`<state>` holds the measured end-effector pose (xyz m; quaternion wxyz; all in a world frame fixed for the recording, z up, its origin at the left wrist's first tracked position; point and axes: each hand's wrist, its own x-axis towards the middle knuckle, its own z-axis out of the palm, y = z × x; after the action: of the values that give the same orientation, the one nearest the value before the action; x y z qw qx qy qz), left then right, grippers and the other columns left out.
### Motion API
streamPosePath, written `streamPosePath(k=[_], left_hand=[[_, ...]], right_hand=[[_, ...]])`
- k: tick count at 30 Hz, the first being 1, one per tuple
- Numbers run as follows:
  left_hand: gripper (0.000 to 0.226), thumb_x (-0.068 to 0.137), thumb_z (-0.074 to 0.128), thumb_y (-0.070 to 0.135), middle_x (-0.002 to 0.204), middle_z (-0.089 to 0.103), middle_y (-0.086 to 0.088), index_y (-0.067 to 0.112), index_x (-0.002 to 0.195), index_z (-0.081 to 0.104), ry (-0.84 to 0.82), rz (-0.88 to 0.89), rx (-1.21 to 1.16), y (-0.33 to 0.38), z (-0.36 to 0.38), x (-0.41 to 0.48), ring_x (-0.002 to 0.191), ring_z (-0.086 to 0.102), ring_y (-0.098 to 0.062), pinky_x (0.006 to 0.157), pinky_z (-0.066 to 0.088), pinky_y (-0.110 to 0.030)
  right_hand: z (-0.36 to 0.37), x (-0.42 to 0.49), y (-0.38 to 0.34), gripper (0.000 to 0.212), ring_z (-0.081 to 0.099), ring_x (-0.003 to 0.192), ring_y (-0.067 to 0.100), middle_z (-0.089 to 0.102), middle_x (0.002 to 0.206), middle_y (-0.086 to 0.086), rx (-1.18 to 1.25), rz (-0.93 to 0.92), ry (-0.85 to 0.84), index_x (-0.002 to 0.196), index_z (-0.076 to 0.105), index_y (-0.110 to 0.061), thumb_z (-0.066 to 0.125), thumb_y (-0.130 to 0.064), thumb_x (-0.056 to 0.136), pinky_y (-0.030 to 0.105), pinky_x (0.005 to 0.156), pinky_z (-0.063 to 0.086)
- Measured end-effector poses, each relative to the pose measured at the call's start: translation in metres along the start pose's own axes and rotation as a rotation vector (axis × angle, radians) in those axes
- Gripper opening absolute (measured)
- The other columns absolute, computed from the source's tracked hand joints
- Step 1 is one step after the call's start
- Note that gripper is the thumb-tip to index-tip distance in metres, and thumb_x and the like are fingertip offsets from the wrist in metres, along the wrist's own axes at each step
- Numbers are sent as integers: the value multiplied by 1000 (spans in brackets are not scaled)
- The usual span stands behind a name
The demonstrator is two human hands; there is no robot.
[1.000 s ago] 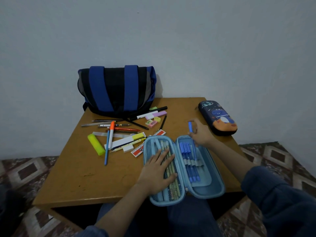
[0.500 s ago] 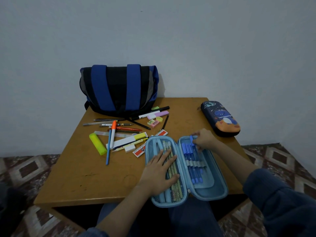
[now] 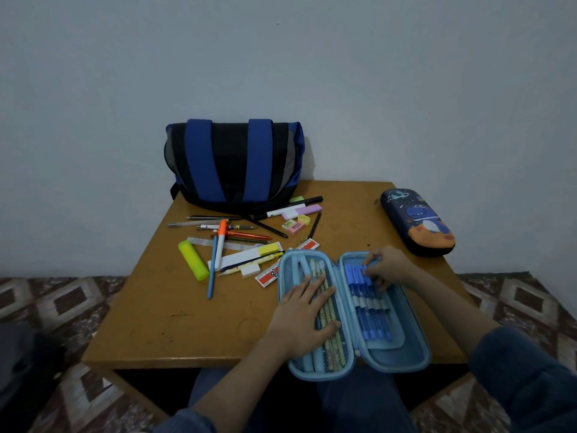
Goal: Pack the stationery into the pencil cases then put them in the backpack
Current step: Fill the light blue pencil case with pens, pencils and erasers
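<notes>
An open light-blue pencil case [image 3: 406, 360] lies at the table's front edge. My left hand [image 3: 304, 317] rests flat on the pencils under the mesh of its left half. My right hand [image 3: 385, 267] pinches a blue pen [image 3: 365, 271] at the top of the right half, beside several blue pens [image 3: 370, 310] held under an elastic band. A closed dark-blue pencil case [image 3: 418, 221] with a dinosaur print lies at the right. A blue and black backpack [image 3: 234, 164] stands at the back against the wall.
Loose stationery lies left of the open case: a yellow highlighter [image 3: 193, 260], an orange-capped pen [image 3: 221, 242], a blue pencil [image 3: 213, 267], erasers [image 3: 293, 228], a red-and-white ruler [image 3: 282, 264]. The wooden table [image 3: 175, 320] ends at its front edge above my lap.
My right hand has come down from above the table's middle with the blue pen into the case's right half. The left hand has stayed on the left half.
</notes>
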<state>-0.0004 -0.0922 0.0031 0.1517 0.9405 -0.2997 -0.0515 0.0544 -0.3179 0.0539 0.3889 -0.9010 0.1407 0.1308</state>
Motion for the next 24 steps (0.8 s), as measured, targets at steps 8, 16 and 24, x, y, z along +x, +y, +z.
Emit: streamPosePath(k=[8,16,24], left_hand=[[67,91,33,61,157,-9,13,35,149,8,-6,7,-8,-2,1,0,144,-13,-10,117,-1,-37],[60,93,39,52,156,-3,15,35,146,17,186,-117,-182,-42,-32,-28,142,7,-8,115,19,-35],[66,92,44,49,158,1,1,24,148,20,249,-611,-123,-150,-53,-68,144,10,-22,115,24,-42]], right_hand=[[1,2,-1,22,56,57,17,58,73,9,-67,-1,0,107,62,-1,64,-6,86,22,41,52],[0,7,-9,22,64,87,31,66,108,19,-236,-143,106,104,66,-8,65,-19,85,29,65,47],[32,14,-51,11,57,68,22,65,72,8,-185,-230,151,92,68,-8,60,-14,87,30,59,49]])
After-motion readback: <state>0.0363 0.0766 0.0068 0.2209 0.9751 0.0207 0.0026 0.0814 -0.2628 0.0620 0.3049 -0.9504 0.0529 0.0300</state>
